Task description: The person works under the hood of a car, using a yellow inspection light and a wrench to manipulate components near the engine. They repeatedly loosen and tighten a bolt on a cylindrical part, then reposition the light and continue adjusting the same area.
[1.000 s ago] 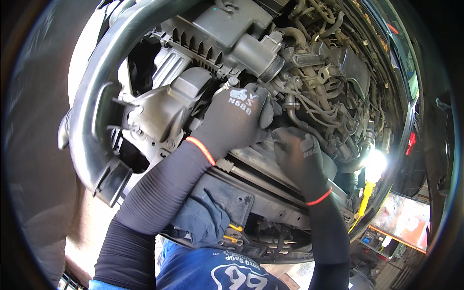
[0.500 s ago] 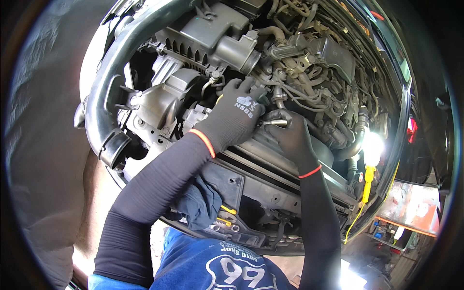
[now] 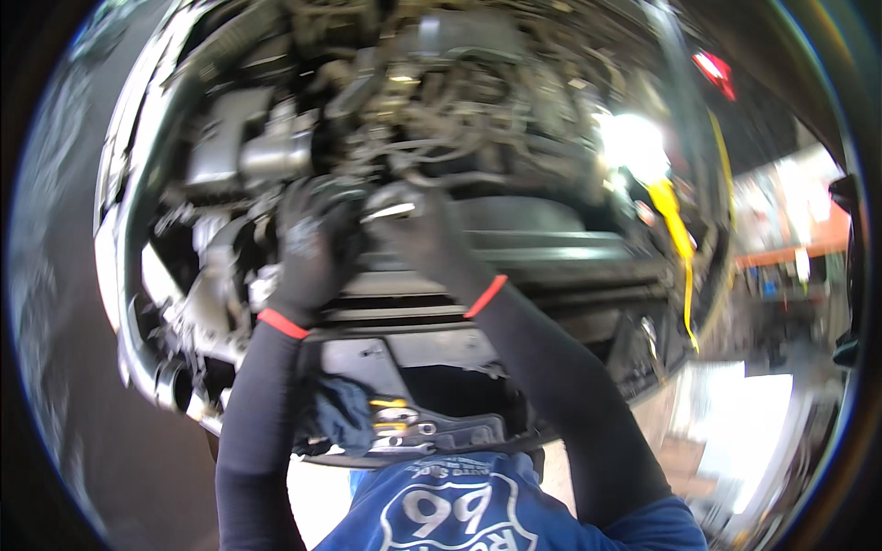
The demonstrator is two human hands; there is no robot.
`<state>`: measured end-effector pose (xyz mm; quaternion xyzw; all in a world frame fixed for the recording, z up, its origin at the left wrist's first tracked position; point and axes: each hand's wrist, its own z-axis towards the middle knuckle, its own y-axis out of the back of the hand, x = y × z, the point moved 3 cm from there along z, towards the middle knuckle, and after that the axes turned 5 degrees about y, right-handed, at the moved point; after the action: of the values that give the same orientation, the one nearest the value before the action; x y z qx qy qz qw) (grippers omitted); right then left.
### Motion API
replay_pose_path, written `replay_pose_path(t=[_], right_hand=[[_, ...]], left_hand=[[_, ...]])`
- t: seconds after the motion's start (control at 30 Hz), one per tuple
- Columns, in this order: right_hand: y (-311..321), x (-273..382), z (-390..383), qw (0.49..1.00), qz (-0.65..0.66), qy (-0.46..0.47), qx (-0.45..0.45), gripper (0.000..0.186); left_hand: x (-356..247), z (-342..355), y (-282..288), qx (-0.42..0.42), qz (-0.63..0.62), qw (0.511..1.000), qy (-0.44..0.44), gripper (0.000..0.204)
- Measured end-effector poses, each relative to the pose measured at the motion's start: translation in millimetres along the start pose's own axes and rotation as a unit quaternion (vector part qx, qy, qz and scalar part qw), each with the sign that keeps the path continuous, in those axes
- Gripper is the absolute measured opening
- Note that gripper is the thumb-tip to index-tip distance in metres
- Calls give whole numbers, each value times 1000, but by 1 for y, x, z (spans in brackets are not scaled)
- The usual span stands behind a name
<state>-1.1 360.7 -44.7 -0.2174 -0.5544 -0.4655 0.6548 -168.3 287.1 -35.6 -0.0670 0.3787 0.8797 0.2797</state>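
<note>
Both my hands wear dark grey gloves with red-orange cuffs and reach into a car's engine bay. My left hand point(image 3: 317, 234) is over the parts just behind the front panel; motion smears its fingers, and what they touch is hidden. Close on its right, my right hand point(image 3: 420, 225) is closed around a short silver metal cylinder-shaped tool point(image 3: 391, 212), its exact kind blurred. Beyond the hands lie hoses and pipes point(image 3: 441, 147) of the engine. A grey air intake housing point(image 3: 225, 138) sits to the left of them.
A lit work lamp with a yellow handle point(image 3: 669, 213) hangs at the right, its yellow cord trailing down. On the front ledge lie a dark blue cloth point(image 3: 342, 413), yellow-handled tools point(image 3: 390, 415) and wrenches point(image 3: 413, 443). A black hose point(image 3: 173, 386) opens at the left.
My view has swung to the right, so the engine bay and my hands appear farther left and are blurred. The silver tool stays in my right hand, and both hands remain close together.
</note>
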Motion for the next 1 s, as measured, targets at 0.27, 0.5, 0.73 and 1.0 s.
replay_pose_path(t=[0.27,0.5,0.73,1.0], right_hand=[[167,84,-213,962,-186,-35,-198,18],[298,108,-424,884,-259,-198,-336,29],[314,56,-446,843,-510,-65,-155,34],[297,67,-392,837,-502,12,-218,24]], left_hand=[[-163,6,-24,141,-110,983,-29,42],[-383,-32,-162,199,-268,930,-152,39],[-423,-39,-190,204,-257,940,-92,41],[-183,-46,5,71,99,986,112,74]])
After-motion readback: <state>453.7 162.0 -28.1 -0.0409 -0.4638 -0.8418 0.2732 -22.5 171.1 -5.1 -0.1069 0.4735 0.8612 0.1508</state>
